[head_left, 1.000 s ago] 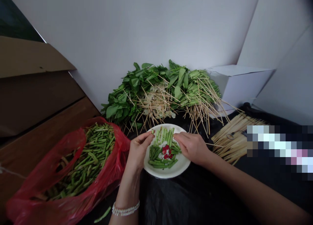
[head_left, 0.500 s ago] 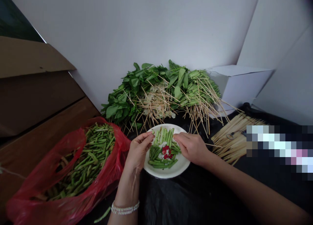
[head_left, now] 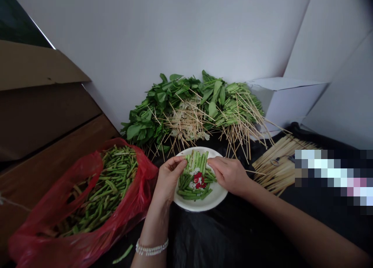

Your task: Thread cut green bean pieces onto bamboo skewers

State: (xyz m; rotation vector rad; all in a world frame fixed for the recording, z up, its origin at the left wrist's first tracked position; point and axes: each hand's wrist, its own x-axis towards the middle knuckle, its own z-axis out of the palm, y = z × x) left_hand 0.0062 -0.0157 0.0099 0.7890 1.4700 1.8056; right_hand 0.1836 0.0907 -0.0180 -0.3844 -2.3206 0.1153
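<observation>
Between my two hands, over the white plate, a row of cut green bean pieces stands side by side. My left hand pinches thumb and forefinger at the row's left end, on a green bean piece partly hidden by the fingertips. At the other end my right hand is closed round a thin bamboo skewer, whose tail sticks out to the right behind the hand. More cut green beans lie on the plate, around its red and white printed pattern.
A red plastic bag of cut green beans stands at left. Behind the plate lie skewered leafy greens, pale skewered pieces and skewered green beans. Loose skewers with scissors on them lie at right, near a white box.
My left hand has shifted slightly right, toward the row of bean pieces. My right hand keeps nearly the same place, and the row still stands between them.
</observation>
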